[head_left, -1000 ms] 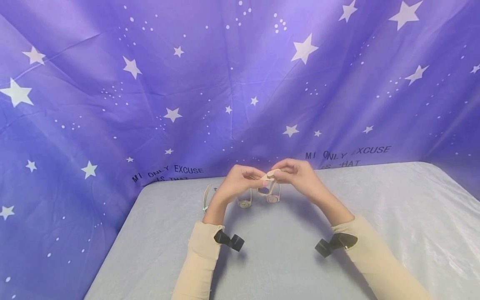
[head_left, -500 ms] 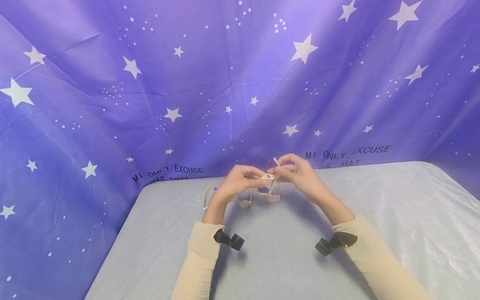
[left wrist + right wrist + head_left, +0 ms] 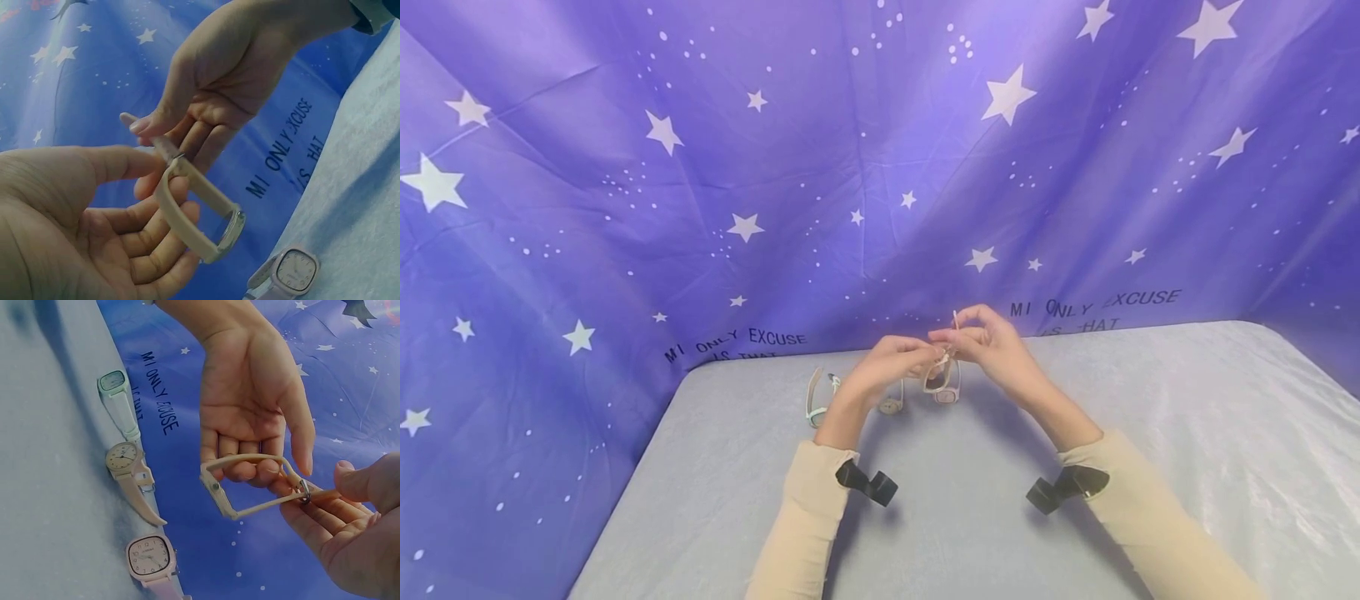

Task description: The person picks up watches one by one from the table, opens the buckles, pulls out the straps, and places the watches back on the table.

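Note:
A beige wristwatch (image 3: 217,490) hangs in the air between my hands, its strap bent into a loop through the metal buckle (image 3: 304,490). My left hand (image 3: 883,367) pinches the strap beside the buckle between thumb and fingers. With thumb and fingers, my right hand (image 3: 1000,346) grips the strap's free end, whose tip sticks out past the thumb in the left wrist view. The watch case (image 3: 231,234) hangs at the far end of the loop, its dial turned mostly away in both wrist views.
Along the back of the grey cloth-covered table (image 3: 955,517) lie a mint-green watch (image 3: 114,381), a round beige watch (image 3: 125,457) and a pink square watch (image 3: 151,556). Behind the table hangs a purple star-patterned curtain (image 3: 820,167).
My right hand has risen slightly and drawn the strap end up through the buckle. My left hand has shifted a little right, and the watch loop has turned between the hands.

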The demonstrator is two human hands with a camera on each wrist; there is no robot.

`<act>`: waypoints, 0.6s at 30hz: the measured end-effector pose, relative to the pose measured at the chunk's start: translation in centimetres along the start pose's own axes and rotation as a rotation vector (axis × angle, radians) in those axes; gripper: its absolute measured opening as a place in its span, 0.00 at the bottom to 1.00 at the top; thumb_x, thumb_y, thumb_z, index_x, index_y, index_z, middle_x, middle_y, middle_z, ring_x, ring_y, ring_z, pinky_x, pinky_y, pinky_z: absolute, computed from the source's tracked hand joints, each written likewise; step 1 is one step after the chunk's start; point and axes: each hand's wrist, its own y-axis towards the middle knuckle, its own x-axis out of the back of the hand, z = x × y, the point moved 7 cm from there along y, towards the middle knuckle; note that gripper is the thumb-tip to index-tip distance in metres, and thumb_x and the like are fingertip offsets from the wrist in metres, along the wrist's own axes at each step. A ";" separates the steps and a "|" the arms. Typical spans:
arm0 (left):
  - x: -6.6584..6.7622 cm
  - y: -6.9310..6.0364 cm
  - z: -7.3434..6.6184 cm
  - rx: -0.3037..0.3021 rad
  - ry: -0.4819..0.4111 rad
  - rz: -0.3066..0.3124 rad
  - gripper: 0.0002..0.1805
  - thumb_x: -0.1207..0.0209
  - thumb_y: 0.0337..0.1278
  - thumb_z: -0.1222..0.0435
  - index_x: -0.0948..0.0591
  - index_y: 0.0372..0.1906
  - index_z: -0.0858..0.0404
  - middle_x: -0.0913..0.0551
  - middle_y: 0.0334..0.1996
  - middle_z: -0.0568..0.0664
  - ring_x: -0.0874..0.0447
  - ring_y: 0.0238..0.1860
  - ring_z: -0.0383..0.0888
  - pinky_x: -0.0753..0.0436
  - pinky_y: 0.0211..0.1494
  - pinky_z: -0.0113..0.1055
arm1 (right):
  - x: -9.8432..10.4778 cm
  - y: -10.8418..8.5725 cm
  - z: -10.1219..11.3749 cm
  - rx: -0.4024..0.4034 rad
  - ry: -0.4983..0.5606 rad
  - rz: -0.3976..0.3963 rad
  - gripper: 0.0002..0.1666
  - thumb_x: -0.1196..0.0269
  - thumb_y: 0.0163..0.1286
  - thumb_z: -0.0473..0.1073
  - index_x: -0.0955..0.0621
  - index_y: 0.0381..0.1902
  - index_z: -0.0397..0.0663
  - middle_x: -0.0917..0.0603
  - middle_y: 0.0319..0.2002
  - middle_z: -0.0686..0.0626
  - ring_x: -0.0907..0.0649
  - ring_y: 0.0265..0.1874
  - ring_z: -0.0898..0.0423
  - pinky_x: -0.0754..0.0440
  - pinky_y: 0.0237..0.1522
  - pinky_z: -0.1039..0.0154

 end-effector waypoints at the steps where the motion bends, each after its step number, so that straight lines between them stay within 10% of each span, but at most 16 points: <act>1: -0.1 0.1 0.1 0.009 -0.003 -0.011 0.20 0.39 0.68 0.57 0.15 0.52 0.69 0.11 0.47 0.59 0.13 0.46 0.45 0.20 0.64 0.51 | -0.1 0.0 0.0 0.002 0.004 -0.001 0.16 0.42 0.78 0.42 0.31 0.55 0.36 0.15 0.57 0.35 0.13 0.55 0.43 0.22 0.67 0.46; 9: -0.1 0.4 0.3 0.046 0.001 -0.106 0.21 0.35 0.64 0.54 0.14 0.40 0.73 0.21 0.27 0.43 0.25 0.38 0.40 0.24 0.53 0.41 | -0.3 -0.1 0.5 0.054 0.023 -0.007 0.16 0.43 0.79 0.39 0.32 0.55 0.33 0.16 0.57 0.33 0.11 0.52 0.53 0.18 0.63 0.56; 18: -0.3 0.1 0.2 0.106 -0.125 -0.091 0.16 0.38 0.68 0.60 0.15 0.50 0.69 0.16 0.32 0.45 0.20 0.42 0.43 0.27 0.63 0.50 | 0.4 0.0 0.3 0.037 0.093 -0.038 0.13 0.42 0.78 0.41 0.30 0.52 0.39 0.15 0.56 0.35 0.10 0.48 0.56 0.18 0.63 0.56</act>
